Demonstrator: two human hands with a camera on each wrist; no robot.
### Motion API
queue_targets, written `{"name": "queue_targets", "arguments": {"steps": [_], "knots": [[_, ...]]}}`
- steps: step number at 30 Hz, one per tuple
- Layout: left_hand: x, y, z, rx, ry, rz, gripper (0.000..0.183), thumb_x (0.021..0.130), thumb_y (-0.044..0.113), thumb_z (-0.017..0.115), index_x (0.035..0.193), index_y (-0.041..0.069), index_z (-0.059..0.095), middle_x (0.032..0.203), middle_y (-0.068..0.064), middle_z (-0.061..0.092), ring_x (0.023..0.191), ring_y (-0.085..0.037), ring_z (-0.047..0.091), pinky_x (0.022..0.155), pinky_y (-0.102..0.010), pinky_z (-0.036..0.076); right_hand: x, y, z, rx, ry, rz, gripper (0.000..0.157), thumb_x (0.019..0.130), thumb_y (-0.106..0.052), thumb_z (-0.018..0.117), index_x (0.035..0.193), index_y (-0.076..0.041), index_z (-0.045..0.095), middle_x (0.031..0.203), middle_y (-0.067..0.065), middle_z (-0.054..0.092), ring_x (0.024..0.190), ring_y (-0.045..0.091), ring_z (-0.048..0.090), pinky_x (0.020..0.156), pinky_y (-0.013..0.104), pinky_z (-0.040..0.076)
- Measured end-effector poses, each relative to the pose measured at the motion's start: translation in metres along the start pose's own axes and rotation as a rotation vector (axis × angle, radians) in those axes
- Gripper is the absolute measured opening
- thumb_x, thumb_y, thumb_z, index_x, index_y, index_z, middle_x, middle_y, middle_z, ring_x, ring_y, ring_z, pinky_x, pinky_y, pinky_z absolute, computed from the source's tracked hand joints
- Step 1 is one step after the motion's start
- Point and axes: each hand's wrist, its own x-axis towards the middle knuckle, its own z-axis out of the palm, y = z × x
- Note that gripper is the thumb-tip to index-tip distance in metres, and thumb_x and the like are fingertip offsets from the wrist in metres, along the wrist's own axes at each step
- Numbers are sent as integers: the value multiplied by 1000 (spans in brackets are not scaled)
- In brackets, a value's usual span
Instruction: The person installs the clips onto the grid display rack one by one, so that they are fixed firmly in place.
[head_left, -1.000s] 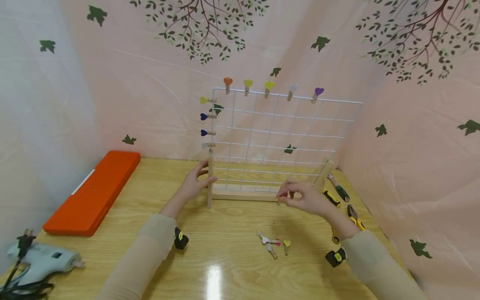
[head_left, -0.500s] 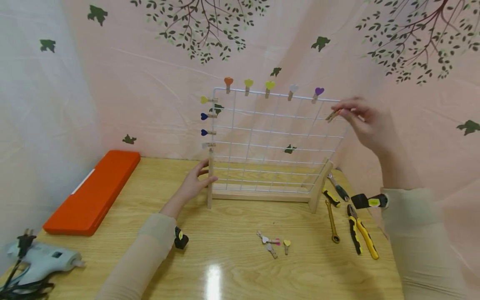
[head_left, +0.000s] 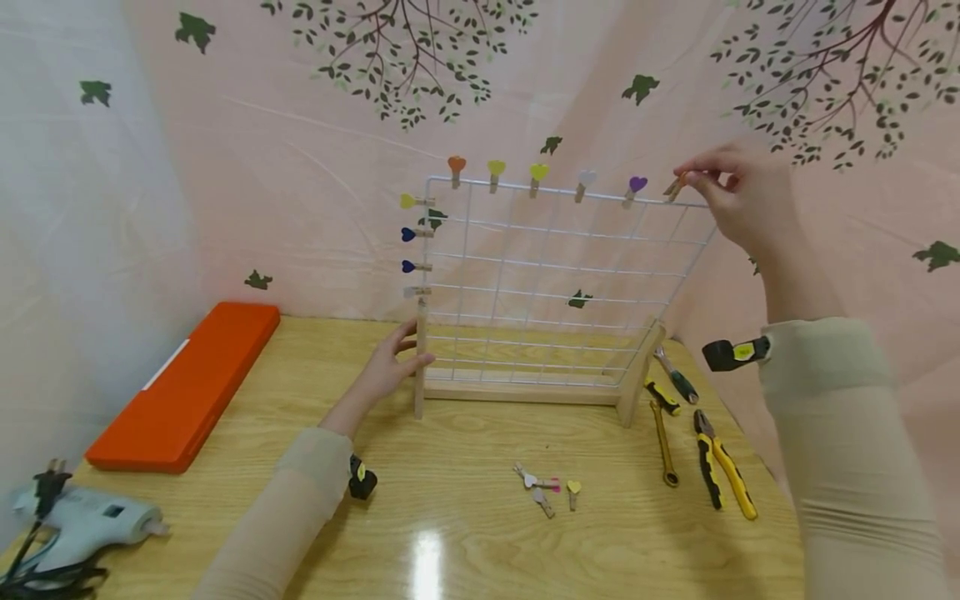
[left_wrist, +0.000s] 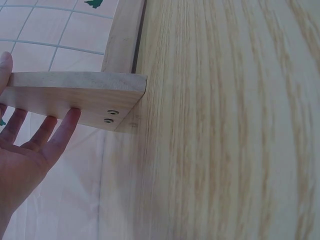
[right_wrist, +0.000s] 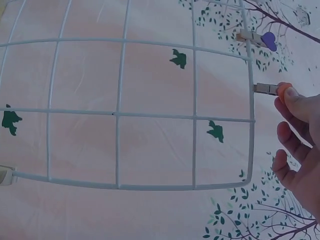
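Note:
A white wire grid (right_wrist: 251,145) stands upright in a wooden stand (head_left: 630,392). My left hand (head_left: 386,367) holds the stand's left side post (left_wrist: 75,102), thumb on one side and fingertips on the other. High at the grid's top right, my right hand (head_left: 746,200) pinches a mini clothespin (right_wrist: 265,89) by its orange heart. That clothespin's tip is at the top wire; whether it bites the wire is unclear. Next to it sits a purple-heart clothespin (right_wrist: 269,41). More heart clothespins line the top edge, including an orange one (head_left: 456,165), and the left edge, including a blue one (head_left: 407,234).
Several loose heart clothespins, one yellow (head_left: 573,492), lie on the table (head_left: 465,467). To the right are pliers (head_left: 723,467), a wrench (head_left: 664,446) and other tools. At left lie an orange case (head_left: 187,392) and a glue gun (head_left: 97,512) with its cord.
My right hand has risen from near the stand's base to the grid's top right, carrying the orange-heart clothespin to the top wire. My left hand has stayed on the post.

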Motion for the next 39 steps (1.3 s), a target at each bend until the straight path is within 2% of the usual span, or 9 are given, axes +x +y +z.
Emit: {"name": "queue_targets", "arguments": {"steps": [4,10,14,19,22,25,31,36,39], "knots": [[-1,-1,-1,-1,-3,11,69,84,20,62,141,17,24,143,-11,26,126,-34,32,84,-45,48,-2,-1,7,-23,-34,-38,21,88,-21,55,95,-7,69,87,1,56,71,7,38,54,20,28],[0,-2,-1,-16,-5,22,69,84,18,62,141,16,24,143,-12,26,126,-35,32,83,-45,48,-3,1,9,-26,-52,-65,21,89,-20,54,98,-8,69,90,2,58,68,7,39,50,19,27],[0,-2,-1,-20,-1,16,68,84,17,62,141,16,25,142,-13,27,125,-35,33,84,-46,48,-6,2,4,-25,-63,-48,23,89,-22,53,106,-13,66,101,2,59,73,4,39,57,17,30],[0,-3,-1,-9,1,17,68,84,18,63,141,16,25,142,-13,28,125,-35,33,83,-46,48,-16,-6,-1,85,-3,-87,24,85,-16,60,108,-14,65,107,3,59,82,0,42,67,15,33],[-1,-3,-1,-6,-1,18,69,84,18,62,141,16,24,142,-13,27,126,-35,33,82,-45,49,-29,-12,2,148,-9,-135,25,82,-12,64,107,-12,66,107,2,60,85,2,44,69,15,34],[0,-3,-1,-8,-2,15,69,84,19,62,141,17,24,142,-13,28,126,-35,33,82,-45,49,-50,-15,14,183,-74,-193,27,79,-9,67,107,-12,65,106,1,60,85,5,45,69,17,35],[0,-3,-1,-12,-1,0,71,83,21,63,142,19,23,143,-10,27,126,-33,33,84,-45,48,-101,-13,58,272,-316,-269,32,76,-7,69,107,-13,63,105,-2,59,84,7,46,66,22,39],[0,-3,0,-4,6,-2,71,83,21,63,142,19,23,143,-9,27,126,-32,33,84,-45,48,-147,-19,96,356,-514,-254,33,77,-19,69,109,-19,61,106,-6,58,85,8,48,66,26,42],[0,-1,0,-2,12,-9,70,83,20,63,142,19,24,142,-9,28,126,-32,34,84,-45,48,-172,-24,119,408,-603,-243,32,77,-23,69,108,-23,60,106,-11,56,84,6,49,66,25,44]]}}
